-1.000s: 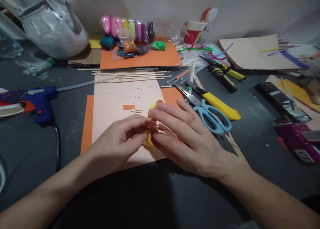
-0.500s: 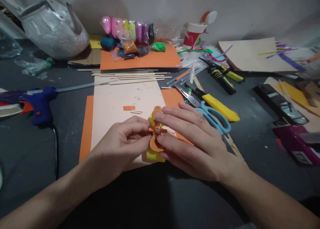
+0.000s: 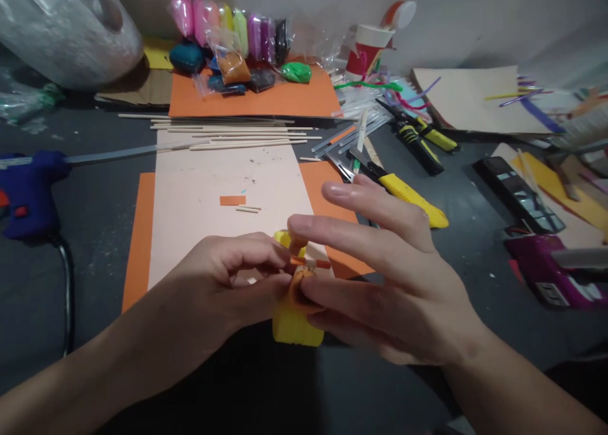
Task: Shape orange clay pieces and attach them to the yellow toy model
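Between my hands is a small orange and yellow craft model (image 3: 298, 326), apparently of modelling clay, with a flat orange strip (image 3: 316, 263) lying crosswise at its middle. My left hand (image 3: 237, 270) pinches it from the left, fingertips closed near the strip. From the right, my right hand (image 3: 394, 264) holds its orange part between thumb and fingers, one fingertip resting on the rounded orange top (image 3: 297, 233) and another finger raised clear. The fingers hide much of the model. Under them lies a pale sheet (image 3: 190, 232) with a small orange scrap (image 3: 232, 201) and short stick pieces (image 3: 248, 209).
Wooden skewers (image 3: 247, 140) lie across the sheet's far end. A blue glue gun (image 3: 33, 194) is at left, a metal kettle (image 3: 71, 36) behind it. Bagged clay (image 3: 232, 68) sits at the back; a yellow cutter (image 3: 413, 201), pliers (image 3: 418, 147) and purple stapler (image 3: 541, 267) are at right.
The model has tilted and come nearer to me, showing more of its yellow lower part. My right fingers have spread and lifted, covering the blue scissors. The camera view has shifted.
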The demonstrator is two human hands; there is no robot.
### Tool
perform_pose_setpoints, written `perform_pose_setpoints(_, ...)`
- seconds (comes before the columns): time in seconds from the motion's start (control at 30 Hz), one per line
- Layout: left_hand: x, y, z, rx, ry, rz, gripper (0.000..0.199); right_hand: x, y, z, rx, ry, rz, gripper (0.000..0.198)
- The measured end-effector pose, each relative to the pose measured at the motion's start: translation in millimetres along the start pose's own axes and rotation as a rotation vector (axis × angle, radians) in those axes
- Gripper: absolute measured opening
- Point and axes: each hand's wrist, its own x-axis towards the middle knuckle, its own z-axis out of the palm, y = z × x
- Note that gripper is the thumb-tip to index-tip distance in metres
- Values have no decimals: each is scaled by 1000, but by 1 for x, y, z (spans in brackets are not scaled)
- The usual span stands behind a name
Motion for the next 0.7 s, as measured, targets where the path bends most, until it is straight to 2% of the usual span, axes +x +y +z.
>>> perform_pose_setpoints(0.1,0,-3,-2,-116,-47,-20,9,0,2,-1,14,7,-1,12)
perform_pose_setpoints(0.27,-2,-4,2,-272,-53,-29,10,-1,5,0,69,39,11,12)
perform_pose_setpoints(0.53,-1,5,9,-280,-35,-46,8,0,11,1,320,33,7,13)
perform_pose_setpoints(0.7,0,1,6,-320,-55,-43,9,-2,12,4,283,52,-1,18)
